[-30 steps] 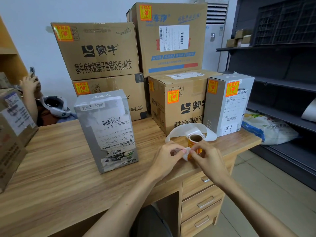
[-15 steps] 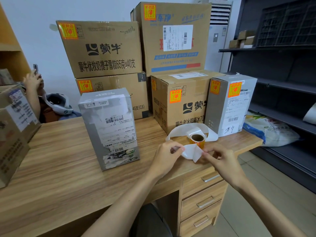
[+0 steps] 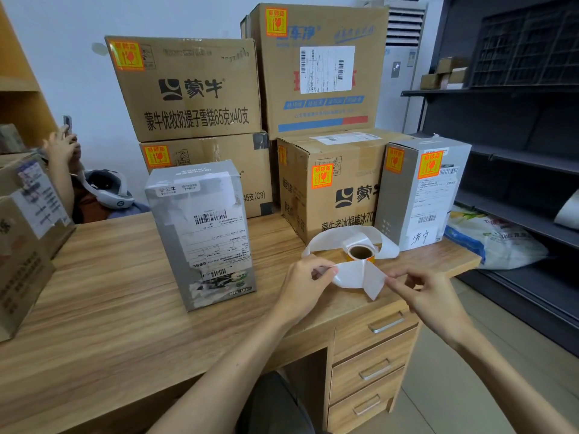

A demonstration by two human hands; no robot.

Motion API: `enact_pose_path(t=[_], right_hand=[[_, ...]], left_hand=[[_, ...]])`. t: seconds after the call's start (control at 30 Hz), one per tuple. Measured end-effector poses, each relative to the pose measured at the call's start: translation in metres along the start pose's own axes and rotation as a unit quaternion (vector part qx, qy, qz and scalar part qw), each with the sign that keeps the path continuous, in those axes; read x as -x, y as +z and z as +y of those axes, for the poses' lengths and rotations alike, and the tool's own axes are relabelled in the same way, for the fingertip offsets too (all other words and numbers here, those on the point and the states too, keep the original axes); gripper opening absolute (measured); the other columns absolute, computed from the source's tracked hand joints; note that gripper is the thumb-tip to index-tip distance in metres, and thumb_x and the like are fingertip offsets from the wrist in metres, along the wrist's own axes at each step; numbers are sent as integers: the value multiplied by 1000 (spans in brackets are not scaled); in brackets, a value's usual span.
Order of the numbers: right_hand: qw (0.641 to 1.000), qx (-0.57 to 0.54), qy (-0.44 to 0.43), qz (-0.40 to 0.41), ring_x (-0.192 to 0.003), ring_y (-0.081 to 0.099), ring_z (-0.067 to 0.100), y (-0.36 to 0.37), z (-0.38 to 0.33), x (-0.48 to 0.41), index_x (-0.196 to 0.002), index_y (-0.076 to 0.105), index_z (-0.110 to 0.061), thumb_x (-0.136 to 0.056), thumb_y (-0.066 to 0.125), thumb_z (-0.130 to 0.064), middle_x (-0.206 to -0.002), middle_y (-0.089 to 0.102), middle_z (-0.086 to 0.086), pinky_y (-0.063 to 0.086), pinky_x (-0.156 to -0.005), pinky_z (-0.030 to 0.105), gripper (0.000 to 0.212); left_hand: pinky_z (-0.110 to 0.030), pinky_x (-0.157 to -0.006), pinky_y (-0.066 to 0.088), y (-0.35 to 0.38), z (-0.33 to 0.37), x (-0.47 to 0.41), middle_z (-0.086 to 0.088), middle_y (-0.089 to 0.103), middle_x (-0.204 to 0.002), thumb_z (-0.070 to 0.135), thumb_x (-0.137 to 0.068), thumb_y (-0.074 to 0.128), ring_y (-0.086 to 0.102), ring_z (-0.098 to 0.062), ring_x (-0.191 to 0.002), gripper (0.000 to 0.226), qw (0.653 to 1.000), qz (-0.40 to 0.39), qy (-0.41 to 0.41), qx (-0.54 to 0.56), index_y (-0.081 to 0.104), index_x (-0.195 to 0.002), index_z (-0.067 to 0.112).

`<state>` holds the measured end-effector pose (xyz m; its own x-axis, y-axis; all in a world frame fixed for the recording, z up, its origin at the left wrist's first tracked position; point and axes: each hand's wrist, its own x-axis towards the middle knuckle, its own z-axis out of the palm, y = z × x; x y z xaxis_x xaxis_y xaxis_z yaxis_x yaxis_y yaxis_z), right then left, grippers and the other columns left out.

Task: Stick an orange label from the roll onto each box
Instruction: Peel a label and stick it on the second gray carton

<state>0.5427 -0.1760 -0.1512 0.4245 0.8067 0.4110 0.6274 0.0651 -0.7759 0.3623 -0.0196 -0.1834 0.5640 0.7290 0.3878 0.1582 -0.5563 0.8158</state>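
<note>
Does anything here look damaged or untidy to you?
Yes. The grey box standing on the desk has torn, peeling paper labels and scuffed wrapping on its front. Also, the white backing strip off the roll loops loosely across the desk.

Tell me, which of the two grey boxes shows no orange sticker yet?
The grey box standing alone at the front: only white shipping labels show on it. The other grey box, behind the roll, carries two orange labels.
</note>
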Motion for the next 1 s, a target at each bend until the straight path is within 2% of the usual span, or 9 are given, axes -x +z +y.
enact_pose_path(t=[0.2, 0.3, 0.4, 0.5, 0.57, 0.67, 0.77, 0.9, 1.0], right_hand=[[999, -10, 22, 39, -49, 46, 9, -12, -8, 2, -75, 70, -23, -86, 73, -10, -55, 58, -12, 41, -60, 34, 17], [998, -24, 14, 48, -50, 45, 11, -14, -14, 2, -75, 69, -21, -87, 72, -10, -55, 58, -13, 39, -59, 33, 17], [999, -18, -3, 52, -49, 45, 10, -10, -20, 0, -75, 68, -20, -89, 71, -11, -55, 57, -13, 40, -56, 29, 17], [998, 11, -31, 54, -53, 47, 9, 2, -29, -3, -75, 67, -25, -88, 71, -13, -60, 59, -10, 38, -55, 23, 18], [997, 25, -48, 58, -55, 49, 10, 11, -39, -5, -74, 65, -26, -88, 70, -14, -63, 60, -9, 38, -56, 23, 19], [992, 54, -97, 64, -62, 54, 9, 30, -57, -7, -75, 61, -25, -88, 69, -16, -73, 60, -15, 41, -57, 25, 18], [969, 156, -174, 83, -68, 55, 9, 53, -73, -6, -78, 57, -24, -88, 68, -23, -82, 59, -12, 42, -54, 29, 15], [908, 249, -320, 107, -56, 51, 15, 78, -95, 1, -79, 58, -14, -87, 66, -19, -82, 56, -2, 28, -44, 24, 12], [881, 268, -376, 100, -57, 51, 19, 95, -105, 7, -79, 57, -11, -90, 61, -17, -79, 53, 4, 38, -41, 31, 13]], left_hand=[[-18, -76, 44, 1, -1, -1, 13, 70, -98, 26, -97, 66, 60, -3, -93, 14, 1000, 10, -10, 2, 78, -104, 23], [-21, -77, 47, 1, 0, -1, 14, 70, -101, 27, -96, 68, 60, -4, -92, 14, 1000, 20, -11, 6, 78, -105, 26], [-20, -73, 46, -1, 5, 1, 19, 62, -107, 28, -93, 72, 54, -1, -79, 18, 998, 64, -13, 16, 76, -111, 29], [-25, -72, 48, -10, 11, 3, 22, 55, -114, 30, -91, 74, 48, -3, -69, 24, 994, 105, -6, 13, 74, -115, 28], [-26, -71, 46, -21, 21, 6, 18, 56, -110, 31, -91, 73, 48, -4, -68, 17, 991, 130, 2, -1, 75, -108, 28], [-20, -66, 40, -39, 44, 15, 11, 63, -91, 29, -92, 72, 50, -3, -69, 8, 986, 169, 13, -10, 76, -90, 22], [-17, -64, 37, -58, 65, 27, 8, 65, -81, 32, -92, 72, 50, 0, -66, 18, 982, 185, 4, 24, 77, -81, 18], [-15, -67, 40, -79, 75, 47, 7, 68, -83, 40, -88, 75, 54, 3, -68, 20, 980, 193, -33, 32, 78, -81, 21], [-16, -67, 41, -93, 75, 55, 7, 70, -81, 39, -86, 78, 56, 3, -68, 19, 974, 219, -50, 25, 78, -78, 22]])
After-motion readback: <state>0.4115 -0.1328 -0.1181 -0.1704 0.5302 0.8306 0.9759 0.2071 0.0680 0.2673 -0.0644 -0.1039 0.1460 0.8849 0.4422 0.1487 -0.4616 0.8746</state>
